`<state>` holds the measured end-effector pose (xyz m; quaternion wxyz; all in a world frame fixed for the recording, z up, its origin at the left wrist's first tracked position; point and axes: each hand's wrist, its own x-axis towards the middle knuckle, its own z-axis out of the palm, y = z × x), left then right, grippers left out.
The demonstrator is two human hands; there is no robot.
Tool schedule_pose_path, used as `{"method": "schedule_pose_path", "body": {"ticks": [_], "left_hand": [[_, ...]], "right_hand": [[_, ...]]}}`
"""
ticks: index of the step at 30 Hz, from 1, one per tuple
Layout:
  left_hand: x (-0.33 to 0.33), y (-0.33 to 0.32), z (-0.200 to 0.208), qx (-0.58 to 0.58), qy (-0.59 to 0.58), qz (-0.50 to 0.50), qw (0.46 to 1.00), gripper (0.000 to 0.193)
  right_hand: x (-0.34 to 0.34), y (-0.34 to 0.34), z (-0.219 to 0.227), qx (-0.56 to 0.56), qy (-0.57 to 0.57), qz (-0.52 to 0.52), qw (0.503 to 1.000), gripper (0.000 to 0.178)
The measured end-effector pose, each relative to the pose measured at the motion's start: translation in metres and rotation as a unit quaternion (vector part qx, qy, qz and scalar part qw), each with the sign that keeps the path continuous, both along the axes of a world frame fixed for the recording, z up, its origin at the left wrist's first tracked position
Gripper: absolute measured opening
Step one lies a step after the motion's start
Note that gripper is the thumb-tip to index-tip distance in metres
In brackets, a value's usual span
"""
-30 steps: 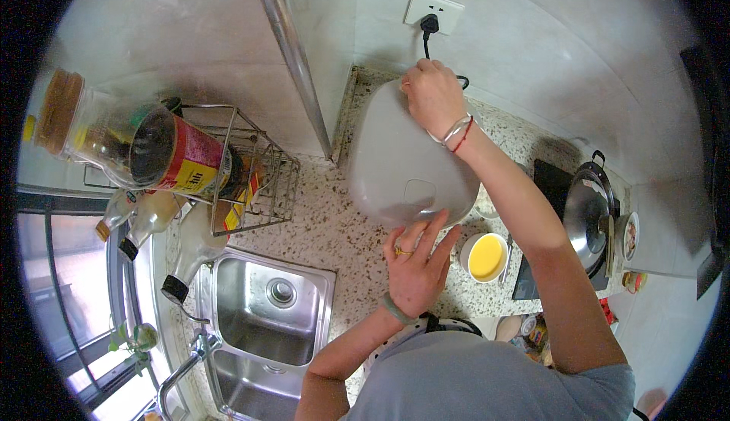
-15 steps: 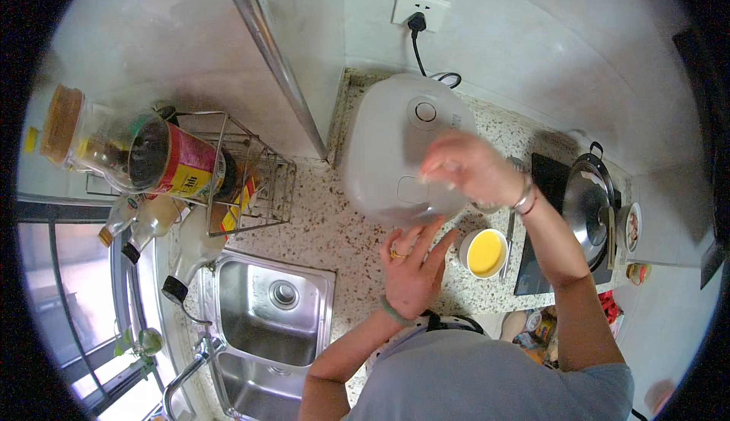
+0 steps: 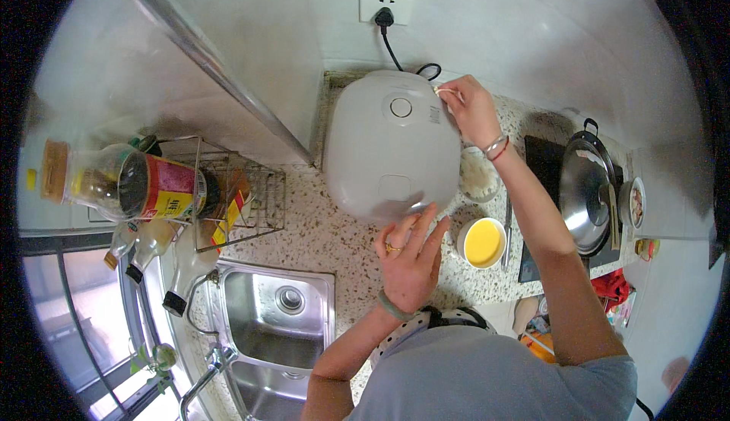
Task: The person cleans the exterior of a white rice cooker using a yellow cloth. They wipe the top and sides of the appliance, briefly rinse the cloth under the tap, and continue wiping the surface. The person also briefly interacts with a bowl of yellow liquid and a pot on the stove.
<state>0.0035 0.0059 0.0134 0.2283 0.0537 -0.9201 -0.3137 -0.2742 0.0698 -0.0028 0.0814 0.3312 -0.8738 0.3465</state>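
A white rice cooker (image 3: 388,144) stands with its lid down on the speckled counter, plugged into a wall socket (image 3: 388,4). My left hand (image 3: 411,260) rests at the cooker's near edge, fingers spread and touching its front. My right hand (image 3: 468,108) reaches to the cooker's far right side, with its fingertips pinched on a thin white utensil (image 3: 439,91) against the lid's edge. What the utensil is stays too small to tell. A bowl of yellow liquid (image 3: 484,242) sits just right of my left hand.
A pale bowl (image 3: 479,179) stands under my right forearm, with a slim utensil (image 3: 507,227) beside it. A lidded wok (image 3: 589,193) sits on a black cooktop (image 3: 541,161) at the right. At the left are a steel sink (image 3: 277,307), a wire rack (image 3: 239,193) and jars (image 3: 137,185).
My right hand rose from the cooker's lid, swung toward the bowls, then moved back to the cooker's far right side. The lid, raised a second ago, is down. My left hand stayed put.
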Motion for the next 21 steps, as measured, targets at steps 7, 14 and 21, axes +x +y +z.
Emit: {"method": "schedule_pose_path", "body": {"ticks": [7, 14, 21], "left_hand": [[-0.003, 0.007, -0.002, 0.001, 0.002, 0.001, 1.000, 0.039], [0.005, 0.008, -0.001, -0.004, 0.030, 0.004, 1.000, 0.035], [0.008, 0.008, 0.002, 0.000, 0.028, 0.000, 1.000, 0.039]], "right_hand": [[0.081, 0.029, 0.001, -0.079, -0.026, -0.039, 0.996, 0.006], [0.164, 0.062, 0.012, -0.075, -0.082, 0.147, 0.983, 0.013], [0.106, 0.055, 0.020, -0.151, -0.122, -0.025, 0.981, 0.009]]}}
